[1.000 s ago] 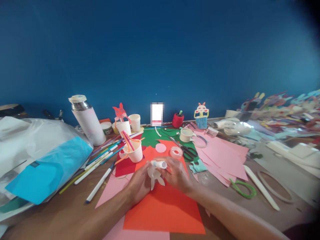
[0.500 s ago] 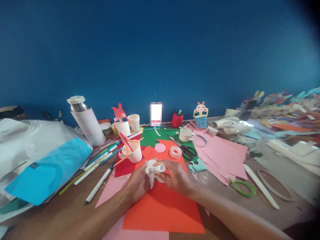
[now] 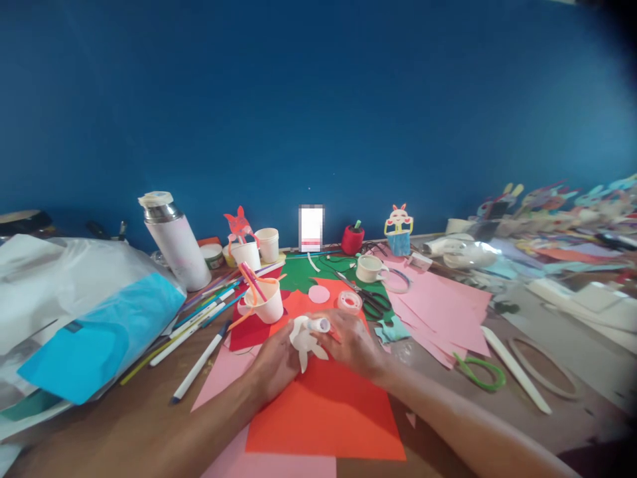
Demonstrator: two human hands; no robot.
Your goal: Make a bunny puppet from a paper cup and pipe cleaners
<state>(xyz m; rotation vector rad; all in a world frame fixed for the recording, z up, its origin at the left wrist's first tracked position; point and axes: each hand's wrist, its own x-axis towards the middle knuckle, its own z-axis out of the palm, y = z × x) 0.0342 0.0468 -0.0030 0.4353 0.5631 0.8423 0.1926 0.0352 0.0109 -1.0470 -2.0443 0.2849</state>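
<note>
In my left hand point(image 3: 275, 364) a white paper cutout point(image 3: 302, 341) is gripped at its left edge; two long ear-like flaps point toward me. My right hand point(image 3: 352, 346) closes around a small white tube that looks like a glue stick point(image 3: 322, 325), its round end facing me, over the cutout's upper part. Whether the tube's far end touches the paper is hidden. Beneath both hands lies a sheet of orange paper point(image 3: 326, 425). A pink paper circle point(image 3: 319, 294) and a tape roll point(image 3: 350, 303) lie just beyond the hands.
A white cup with straws point(image 3: 266, 307) stands left of my hands, near several markers point(image 3: 199, 365) and a flask point(image 3: 176, 245). Scissors point(image 3: 375, 302), a ceramic mug point(image 3: 370, 268) and pink sheets point(image 3: 448, 299) lie to the right. A plastic bag point(image 3: 124, 265) fills the far left.
The tube has shifted slightly up over the cutout, and my right fingers have moved with it, so more of the cutout shows. My left hand keeps its hold.
</note>
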